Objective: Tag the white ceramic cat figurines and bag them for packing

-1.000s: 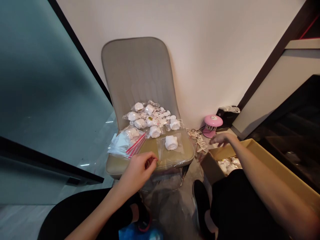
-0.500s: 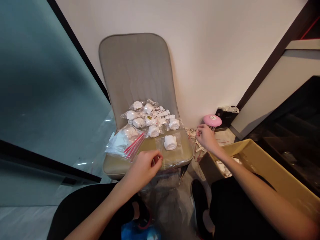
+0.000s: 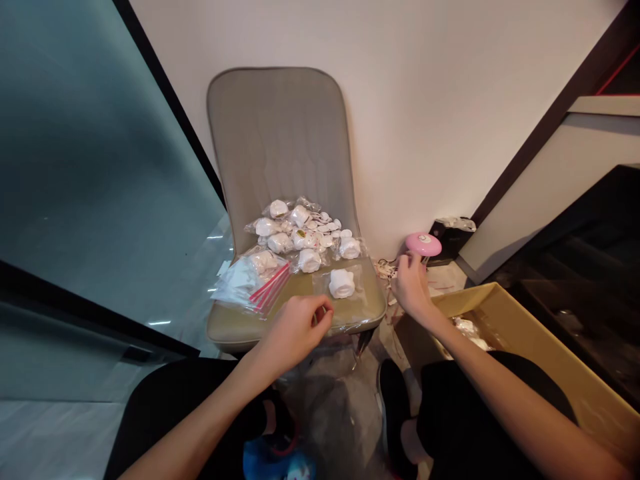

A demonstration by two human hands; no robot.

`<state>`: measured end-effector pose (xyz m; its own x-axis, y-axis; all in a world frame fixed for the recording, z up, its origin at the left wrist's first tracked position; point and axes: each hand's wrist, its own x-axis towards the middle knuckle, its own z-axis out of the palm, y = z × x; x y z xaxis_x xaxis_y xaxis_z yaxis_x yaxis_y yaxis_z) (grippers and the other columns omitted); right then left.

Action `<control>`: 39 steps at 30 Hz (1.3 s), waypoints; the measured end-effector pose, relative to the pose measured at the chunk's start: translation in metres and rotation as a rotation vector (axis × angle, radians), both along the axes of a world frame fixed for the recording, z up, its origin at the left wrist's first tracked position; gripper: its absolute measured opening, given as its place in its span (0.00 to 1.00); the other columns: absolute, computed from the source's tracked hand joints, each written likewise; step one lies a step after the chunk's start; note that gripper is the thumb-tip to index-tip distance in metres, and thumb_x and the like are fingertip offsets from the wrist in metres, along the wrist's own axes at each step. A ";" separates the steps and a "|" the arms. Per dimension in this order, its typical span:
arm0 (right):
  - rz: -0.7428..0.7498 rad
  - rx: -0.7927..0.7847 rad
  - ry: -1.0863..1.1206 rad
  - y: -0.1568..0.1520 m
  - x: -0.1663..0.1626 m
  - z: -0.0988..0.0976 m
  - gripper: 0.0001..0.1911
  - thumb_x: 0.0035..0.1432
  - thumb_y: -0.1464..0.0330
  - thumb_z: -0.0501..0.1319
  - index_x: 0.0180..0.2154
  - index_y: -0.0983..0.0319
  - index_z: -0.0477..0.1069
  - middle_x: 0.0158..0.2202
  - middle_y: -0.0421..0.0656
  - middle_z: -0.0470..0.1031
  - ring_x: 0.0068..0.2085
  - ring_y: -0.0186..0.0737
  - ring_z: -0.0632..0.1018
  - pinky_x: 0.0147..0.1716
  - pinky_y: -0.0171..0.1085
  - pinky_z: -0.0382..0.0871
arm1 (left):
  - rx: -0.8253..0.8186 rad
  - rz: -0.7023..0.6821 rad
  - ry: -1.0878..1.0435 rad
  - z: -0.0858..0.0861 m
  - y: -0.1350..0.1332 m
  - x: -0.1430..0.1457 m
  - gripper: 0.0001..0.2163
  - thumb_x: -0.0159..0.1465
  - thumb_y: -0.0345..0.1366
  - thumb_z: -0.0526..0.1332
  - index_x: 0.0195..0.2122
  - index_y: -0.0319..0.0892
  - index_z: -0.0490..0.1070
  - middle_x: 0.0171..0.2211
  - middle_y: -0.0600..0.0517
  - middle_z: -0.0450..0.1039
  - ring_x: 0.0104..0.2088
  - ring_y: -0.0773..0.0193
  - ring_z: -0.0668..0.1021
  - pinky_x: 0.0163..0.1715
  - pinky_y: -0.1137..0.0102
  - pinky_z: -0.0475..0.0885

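My left hand is over the front of the chair seat, thumb and fingertips closed together by the near edge of a clear plastic bag. Whether it pinches that edge I cannot make out. On the bag sits a white, lobed piece. Right of the chair, my right hand is raised near the pink round top of a small stool-like object. Its fingers are bent together, and anything in them is hidden. Behind the left hand lie several wrapped white pieces and flat white discs.
A stack of zip bags with red strips lies on the left of the seat. An open cardboard box holding wrapped white items stands at right. Tangled strips and a black box are on the floor by the wall.
The view has shifted slightly. My right hand has turned more upright and dropped a little beside the pink top. My left hand stays by the bag's near edge; the white piece remains there.
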<state>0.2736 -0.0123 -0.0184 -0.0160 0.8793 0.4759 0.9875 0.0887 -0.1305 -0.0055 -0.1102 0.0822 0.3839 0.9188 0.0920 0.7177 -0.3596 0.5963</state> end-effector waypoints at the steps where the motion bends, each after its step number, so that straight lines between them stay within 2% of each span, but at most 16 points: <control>1: 0.050 -0.015 0.008 -0.001 -0.002 -0.001 0.15 0.57 0.74 0.56 0.46 0.67 0.72 0.52 0.59 0.67 0.49 0.54 0.70 0.45 0.47 0.65 | 0.001 0.002 0.000 -0.001 0.001 0.000 0.08 0.65 0.34 0.56 0.33 0.44 0.74 0.25 0.55 0.74 0.25 0.67 0.73 0.27 0.72 0.60; 3: 0.124 -0.032 0.016 -0.003 -0.007 -0.006 0.08 0.59 0.71 0.56 0.38 0.63 0.74 0.49 0.55 0.69 0.47 0.52 0.69 0.44 0.46 0.65 | 0.005 0.007 -0.001 -0.003 0.002 -0.001 0.08 0.65 0.34 0.56 0.32 0.43 0.74 0.24 0.54 0.74 0.25 0.67 0.73 0.27 0.72 0.60; 6: 0.176 -0.063 0.010 -0.005 -0.014 -0.014 0.08 0.60 0.71 0.56 0.36 0.61 0.74 0.56 0.54 0.67 0.52 0.56 0.67 0.46 0.49 0.64 | 0.006 0.012 -0.001 -0.005 0.003 -0.003 0.08 0.65 0.34 0.56 0.33 0.43 0.75 0.24 0.54 0.74 0.25 0.66 0.73 0.28 0.72 0.60; 8: 0.117 -0.081 0.020 -0.004 -0.013 -0.015 0.14 0.59 0.73 0.56 0.46 0.61 0.73 0.63 0.56 0.60 0.57 0.62 0.64 0.49 0.55 0.62 | 0.003 0.013 0.002 -0.006 0.003 -0.005 0.09 0.65 0.35 0.56 0.33 0.43 0.75 0.25 0.53 0.75 0.25 0.66 0.73 0.28 0.72 0.61; 11: -0.058 -0.052 0.041 0.001 -0.005 -0.011 0.31 0.58 0.74 0.55 0.64 0.60 0.58 0.68 0.62 0.48 0.60 0.70 0.60 0.50 0.63 0.59 | -0.001 0.012 0.002 -0.006 0.003 -0.006 0.09 0.65 0.35 0.56 0.33 0.43 0.75 0.25 0.52 0.75 0.25 0.65 0.74 0.28 0.72 0.61; 14: -0.087 -0.021 0.053 0.003 0.005 -0.005 0.35 0.58 0.73 0.55 0.66 0.61 0.52 0.67 0.64 0.49 0.58 0.69 0.63 0.49 0.61 0.61 | 0.004 0.016 -0.001 -0.008 0.004 -0.007 0.09 0.65 0.35 0.56 0.33 0.43 0.75 0.25 0.52 0.75 0.25 0.65 0.74 0.28 0.72 0.61; 16: -0.038 -0.008 0.079 0.003 0.009 -0.002 0.30 0.57 0.72 0.56 0.62 0.65 0.59 0.62 0.63 0.56 0.55 0.64 0.66 0.49 0.56 0.63 | 0.007 0.018 0.002 -0.010 0.006 -0.008 0.08 0.64 0.35 0.56 0.33 0.43 0.75 0.25 0.53 0.76 0.26 0.65 0.74 0.28 0.72 0.61; 18: 0.045 0.006 0.112 0.003 0.010 -0.002 0.19 0.58 0.72 0.55 0.51 0.66 0.68 0.55 0.60 0.63 0.50 0.57 0.69 0.48 0.51 0.64 | 0.010 0.028 0.010 -0.013 0.010 -0.008 0.08 0.64 0.34 0.57 0.33 0.43 0.76 0.26 0.53 0.76 0.26 0.65 0.74 0.27 0.72 0.60; 21: 0.172 0.014 0.184 0.008 0.005 -0.008 0.07 0.57 0.72 0.55 0.35 0.63 0.72 0.48 0.55 0.67 0.47 0.51 0.70 0.48 0.46 0.65 | 0.024 0.041 0.022 -0.015 0.015 -0.008 0.08 0.64 0.34 0.57 0.33 0.43 0.76 0.26 0.53 0.76 0.26 0.65 0.74 0.27 0.72 0.59; 25: 0.180 -0.045 0.330 0.030 0.000 -0.026 0.05 0.51 0.75 0.57 0.26 0.63 0.70 0.51 0.56 0.69 0.53 0.53 0.71 0.50 0.45 0.66 | 0.047 0.048 0.035 -0.016 0.022 -0.003 0.08 0.63 0.34 0.58 0.33 0.43 0.76 0.26 0.53 0.77 0.27 0.65 0.75 0.28 0.72 0.59; 28: 0.139 -0.139 0.446 0.045 0.001 -0.037 0.06 0.46 0.75 0.57 0.23 0.61 0.68 0.43 0.51 0.77 0.58 0.53 0.71 0.52 0.44 0.67 | 0.053 0.046 0.027 -0.018 0.025 0.002 0.08 0.64 0.35 0.57 0.34 0.42 0.77 0.27 0.52 0.77 0.27 0.64 0.75 0.29 0.72 0.60; 32: 0.145 -0.192 0.499 0.050 0.002 -0.045 0.07 0.48 0.74 0.56 0.22 0.59 0.68 0.35 0.46 0.79 0.59 0.52 0.72 0.51 0.43 0.68 | 0.055 0.040 0.005 -0.020 0.027 0.005 0.09 0.64 0.35 0.57 0.34 0.42 0.77 0.27 0.52 0.78 0.27 0.64 0.76 0.29 0.72 0.61; 34: 0.156 -0.211 0.491 0.048 0.002 -0.046 0.07 0.49 0.73 0.57 0.24 0.59 0.70 0.35 0.46 0.80 0.59 0.52 0.72 0.51 0.42 0.68 | 0.052 0.040 0.005 -0.021 0.028 0.005 0.08 0.64 0.35 0.57 0.34 0.42 0.77 0.27 0.52 0.78 0.27 0.64 0.76 0.29 0.72 0.61; 36: 0.133 -0.246 0.475 0.046 0.001 -0.047 0.07 0.49 0.73 0.59 0.31 0.61 0.74 0.42 0.51 0.79 0.59 0.55 0.72 0.53 0.44 0.67 | 0.047 0.042 0.008 -0.021 0.029 0.005 0.08 0.64 0.35 0.58 0.33 0.42 0.77 0.27 0.51 0.78 0.27 0.64 0.76 0.29 0.72 0.61; 37: 0.088 -0.258 0.459 0.045 0.002 -0.047 0.12 0.50 0.73 0.60 0.38 0.63 0.75 0.48 0.55 0.77 0.59 0.58 0.71 0.53 0.47 0.66 | 0.045 0.041 0.009 -0.021 0.029 0.005 0.08 0.64 0.35 0.58 0.33 0.42 0.77 0.27 0.51 0.77 0.27 0.64 0.76 0.29 0.72 0.61; 39: -0.047 -0.257 0.403 0.042 0.003 -0.048 0.26 0.50 0.71 0.62 0.53 0.68 0.70 0.61 0.66 0.63 0.60 0.66 0.68 0.54 0.53 0.64 | 0.039 0.038 0.010 -0.022 0.030 0.006 0.09 0.64 0.35 0.58 0.34 0.42 0.77 0.27 0.51 0.77 0.27 0.64 0.76 0.29 0.72 0.61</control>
<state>0.2770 0.0302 -0.0661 0.1671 0.9648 0.2030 0.8561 -0.0398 -0.5153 0.0003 -0.0805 0.0607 0.3501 0.9284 0.1246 0.7373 -0.3552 0.5747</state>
